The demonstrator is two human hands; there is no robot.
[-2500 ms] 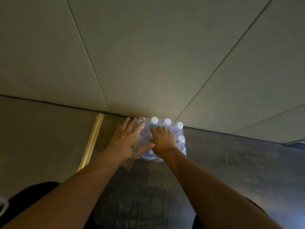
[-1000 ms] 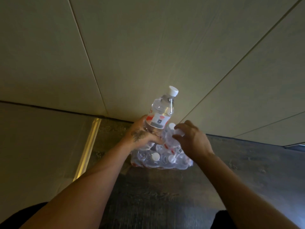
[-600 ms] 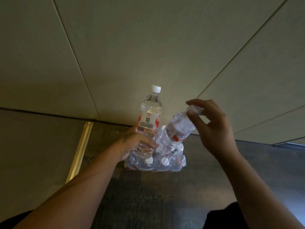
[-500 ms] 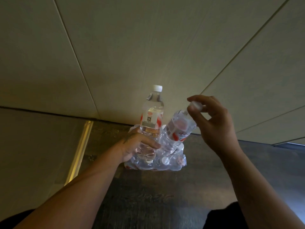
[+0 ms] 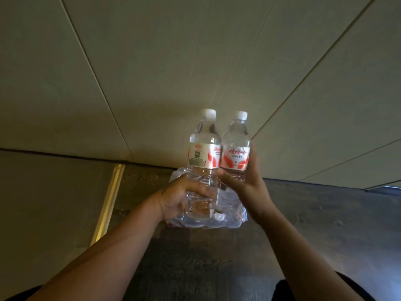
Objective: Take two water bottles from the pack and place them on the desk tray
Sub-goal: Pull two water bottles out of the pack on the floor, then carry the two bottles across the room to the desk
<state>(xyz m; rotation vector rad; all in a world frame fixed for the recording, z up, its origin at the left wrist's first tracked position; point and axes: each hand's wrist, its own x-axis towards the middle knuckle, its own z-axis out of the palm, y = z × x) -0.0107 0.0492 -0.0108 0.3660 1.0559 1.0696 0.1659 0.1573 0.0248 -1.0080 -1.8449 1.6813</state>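
Note:
Two clear water bottles with white caps and red-and-white labels are held upright side by side above the pack. My left hand (image 5: 180, 198) grips the lower body of the left bottle (image 5: 204, 153). My right hand (image 5: 245, 181) holds the right bottle (image 5: 236, 146) around its label. Below them the shrink-wrapped pack of water bottles (image 5: 230, 218) lies on the dark floor against the wall, its plastic torn open. No desk tray is in view.
A pale panelled wall (image 5: 195, 61) rises straight behind the pack. A brass-coloured strip (image 5: 108, 203) runs along the floor at the left, beside a lighter surface. Dark wood-look floor (image 5: 325, 224) spreads to the right and toward me.
My right hand pulled a second bottle out of the pack by its cap, then shifted its grip to the body and stood it upright. Both bottles now sit higher, next to each other.

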